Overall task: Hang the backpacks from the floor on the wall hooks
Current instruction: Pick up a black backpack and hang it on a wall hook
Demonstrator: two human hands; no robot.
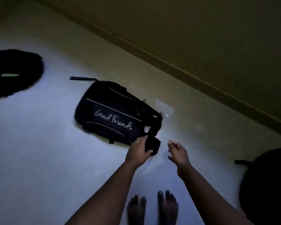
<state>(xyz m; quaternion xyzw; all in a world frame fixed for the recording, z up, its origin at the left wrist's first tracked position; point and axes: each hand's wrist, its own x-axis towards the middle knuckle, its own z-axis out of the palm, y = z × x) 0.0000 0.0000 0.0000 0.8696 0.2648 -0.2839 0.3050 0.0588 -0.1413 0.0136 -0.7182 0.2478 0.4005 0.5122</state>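
Count: three backpacks, two hands, two bare feet, all over one pale floor; light is dim. Landmark is the "Good Friends" backpack, lying flat on the floor, front face up, near the base of the wall. It is dark, navy or black, with thin pale curved piping lines and the words "Good Friends" in pale script across the front panel. A dark webbing strap end pokes out at its far corner. A second backpack, black with a small greenish stripe, lies well apart from the landmark on the person's left, blurred and cut by the frame edge. A third backpack, black with no detail readable, lies well apart on the person's right, also cut by the edge. A dark shoulder strap rises from the landmark's near corner. The left hand sits at that corner, its grip clamped on the shoulder strap, thumb across the front. The right hand hovers just beside the shoulder strap on the side away from the bag, grip apart, fingers loosely bent, holding nothing. The feet stand on the floor nearer the camera than the landmark.
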